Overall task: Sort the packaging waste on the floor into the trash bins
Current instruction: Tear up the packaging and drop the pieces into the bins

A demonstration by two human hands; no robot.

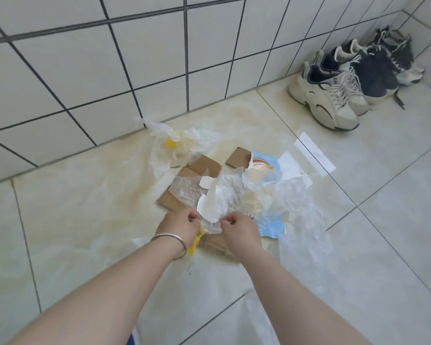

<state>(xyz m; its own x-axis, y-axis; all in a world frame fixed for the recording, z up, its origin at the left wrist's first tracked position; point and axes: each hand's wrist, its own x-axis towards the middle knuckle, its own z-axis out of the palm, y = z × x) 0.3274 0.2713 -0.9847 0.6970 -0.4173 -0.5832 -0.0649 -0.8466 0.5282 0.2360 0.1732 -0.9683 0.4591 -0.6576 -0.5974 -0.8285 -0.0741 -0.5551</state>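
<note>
A: Hands?
B: Left hand (182, 224) and right hand (239, 227) both pinch crumpled white paper (213, 207).
A: Waste location?
B: Packaging pile (259, 192) on floor (85, 207) over cardboard (199, 168), near tiled wall (110, 70).
</note>
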